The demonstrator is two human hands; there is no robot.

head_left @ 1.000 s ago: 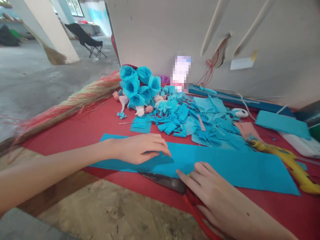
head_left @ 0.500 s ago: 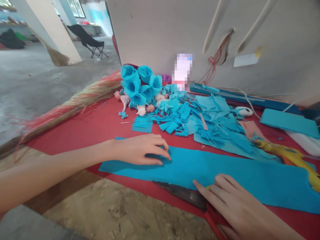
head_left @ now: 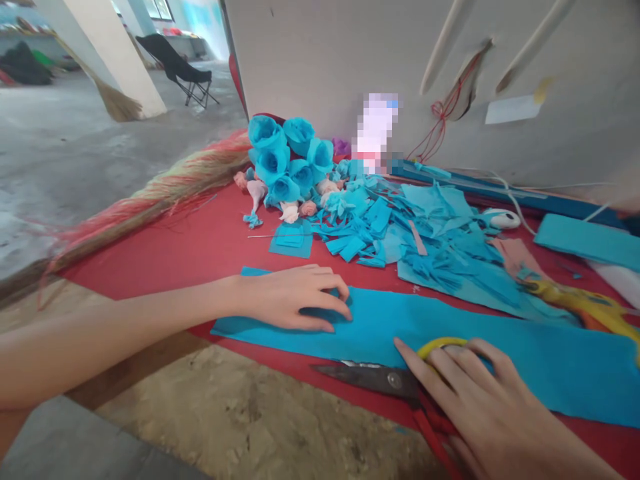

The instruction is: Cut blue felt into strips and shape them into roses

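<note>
A long strip of blue crepe paper (head_left: 380, 320) lies across the red table surface (head_left: 150, 257). On the strip's left part rests my left hand (head_left: 290, 297), palm down with fingers apart. My right hand (head_left: 465, 393) is wrapped round the handles of large scissors (head_left: 380, 380), one handle yellow and the other red, with the index finger stretched forward. The dark blades point left along the strip's near edge, and a bright sliver of the second blade shows beside the paper.
Blue paper flowers (head_left: 273, 160), a heap of blue scraps (head_left: 430, 227) and small stacked squares (head_left: 293, 239) lie beyond the strip. A yellow glue gun (head_left: 575, 297) is at right, a straw broom (head_left: 150, 197) at left. A pixelated upright panel (head_left: 377, 130) leans against the wall.
The view has shifted slightly. The scissors' yellow handle has risen into sight over the paper with my right hand, and the blades have parted a little. My left hand stays on the strip.
</note>
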